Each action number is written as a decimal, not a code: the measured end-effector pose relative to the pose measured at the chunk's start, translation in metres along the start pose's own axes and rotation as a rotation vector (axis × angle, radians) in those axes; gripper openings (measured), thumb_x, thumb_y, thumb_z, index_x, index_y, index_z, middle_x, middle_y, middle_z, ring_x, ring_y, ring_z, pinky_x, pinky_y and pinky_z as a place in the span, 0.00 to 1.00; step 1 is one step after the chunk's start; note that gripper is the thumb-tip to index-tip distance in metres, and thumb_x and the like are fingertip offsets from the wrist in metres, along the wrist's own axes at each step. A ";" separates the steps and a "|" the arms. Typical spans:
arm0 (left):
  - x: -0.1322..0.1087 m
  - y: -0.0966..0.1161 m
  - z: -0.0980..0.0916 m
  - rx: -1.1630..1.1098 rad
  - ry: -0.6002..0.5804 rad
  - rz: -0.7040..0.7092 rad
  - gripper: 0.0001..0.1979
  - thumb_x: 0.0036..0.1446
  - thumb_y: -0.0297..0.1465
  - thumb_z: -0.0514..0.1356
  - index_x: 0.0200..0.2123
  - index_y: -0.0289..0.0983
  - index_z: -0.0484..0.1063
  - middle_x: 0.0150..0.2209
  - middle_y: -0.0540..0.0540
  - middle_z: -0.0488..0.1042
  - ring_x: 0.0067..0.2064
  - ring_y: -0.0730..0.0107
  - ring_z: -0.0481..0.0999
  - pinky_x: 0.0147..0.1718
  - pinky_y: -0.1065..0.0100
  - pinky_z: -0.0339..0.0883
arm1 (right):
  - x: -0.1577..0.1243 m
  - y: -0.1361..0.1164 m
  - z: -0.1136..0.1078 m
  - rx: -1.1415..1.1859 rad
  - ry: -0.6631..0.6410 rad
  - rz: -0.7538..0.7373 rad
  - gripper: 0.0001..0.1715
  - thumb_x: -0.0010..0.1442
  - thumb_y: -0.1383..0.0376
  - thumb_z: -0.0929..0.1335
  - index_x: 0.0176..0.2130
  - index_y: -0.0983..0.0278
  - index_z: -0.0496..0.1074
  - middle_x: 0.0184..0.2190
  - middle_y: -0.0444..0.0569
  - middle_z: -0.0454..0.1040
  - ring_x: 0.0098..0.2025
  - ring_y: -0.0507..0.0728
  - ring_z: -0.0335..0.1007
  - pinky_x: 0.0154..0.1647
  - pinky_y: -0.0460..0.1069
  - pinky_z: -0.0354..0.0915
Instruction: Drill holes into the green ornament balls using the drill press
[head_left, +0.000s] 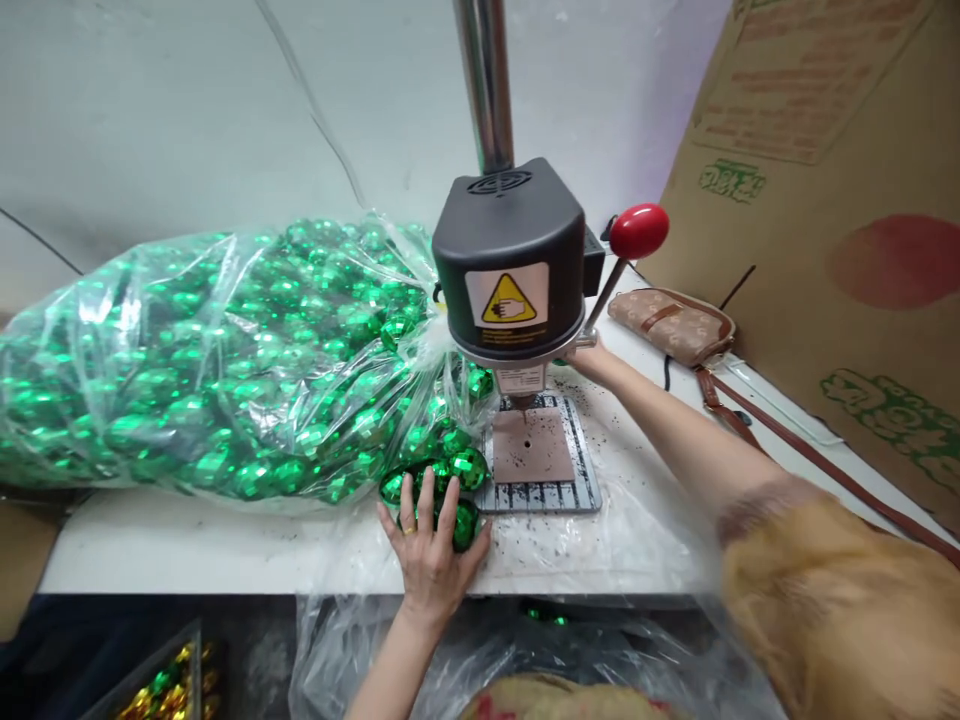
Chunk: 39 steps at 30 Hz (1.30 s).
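My left hand [429, 555] lies with fingers spread over a few shiny green faceted balls [457, 478] at the mouth of a big clear plastic bag [225, 360] full of the same balls. It covers one ball near the table's front edge. My right hand [589, 358] reaches behind the black head of a small bench drill press [510, 262]; its fingers are hidden by the machine. The press's red-knobbed lever [637, 232] sticks up just above that hand. Below the head sits a brown block [531, 445] on the slotted base plate [559, 495].
A steel column [486, 80] rises from the press. A patterned purse [671, 325] with a brown strap lies at the right, against large cardboard boxes [840, 220]. Dark chips speckle the white table [210, 545]. A clear bag [525, 650] hangs below the front edge; a bin of gold and green balls [161, 688] sits lower left.
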<state>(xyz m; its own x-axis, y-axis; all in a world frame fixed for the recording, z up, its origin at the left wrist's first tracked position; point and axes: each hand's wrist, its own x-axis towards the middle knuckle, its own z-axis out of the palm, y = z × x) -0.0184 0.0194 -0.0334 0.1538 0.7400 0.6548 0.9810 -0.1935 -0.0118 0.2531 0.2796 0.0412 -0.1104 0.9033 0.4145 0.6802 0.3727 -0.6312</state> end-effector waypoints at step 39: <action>0.101 -0.056 -0.033 -0.435 0.440 -0.311 0.17 0.64 0.37 0.63 0.54 0.41 0.73 0.51 0.42 0.70 0.56 0.60 0.72 0.55 0.58 0.69 | -0.106 -0.189 0.083 0.382 0.300 -0.373 0.19 0.64 0.62 0.69 0.54 0.57 0.69 0.52 0.53 0.75 0.57 0.57 0.72 0.62 0.57 0.72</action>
<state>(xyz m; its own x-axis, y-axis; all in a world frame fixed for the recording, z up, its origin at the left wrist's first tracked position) -0.0616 0.0832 0.0586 -0.2791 0.4904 0.8256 0.8213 -0.3235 0.4699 0.0758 0.1308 0.0618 -0.0441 0.6188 0.7843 0.3213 0.7521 -0.5754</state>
